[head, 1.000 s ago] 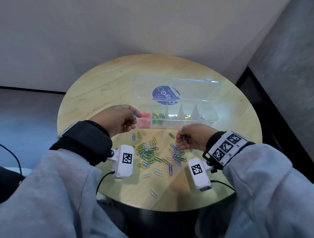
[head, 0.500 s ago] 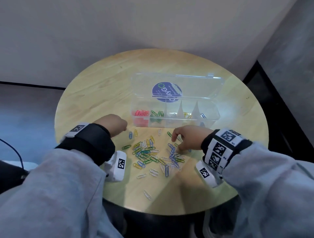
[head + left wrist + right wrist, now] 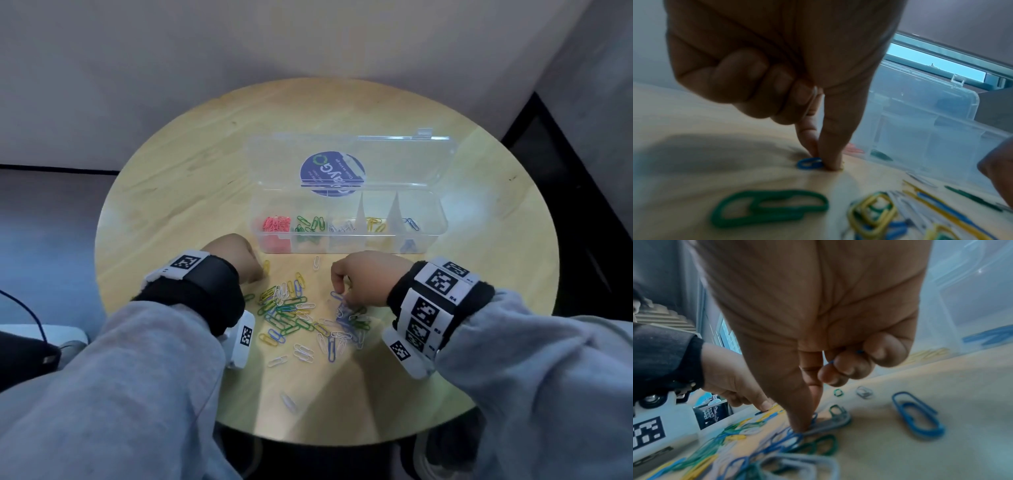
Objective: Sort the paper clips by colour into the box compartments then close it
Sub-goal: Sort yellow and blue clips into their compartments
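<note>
Both hands dropped from box (image 3: pixel 346 236) to pile (image 3: pixel 301 315). Left hand (image 3: pixel 236 255) pinches blue clip (image 3: pixel 809 163) on table (image 3: pixel 171 212); right hand (image 3: pixel 368 277) pinches a blue one, more curled inside.

Clear glossy plastic box (image 3: pixel 346 236), smooth pale wood table (image 3: pixel 191 192), paper clips (image 3: pixel 294 308) seemingly plastic-coated.

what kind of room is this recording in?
Probably an indoor corner set up for recording, not a workshop, though little shows. A small round wooden table sits close to plain pale walls meeting in a corner, and a window shows in the left wrist view.
</note>
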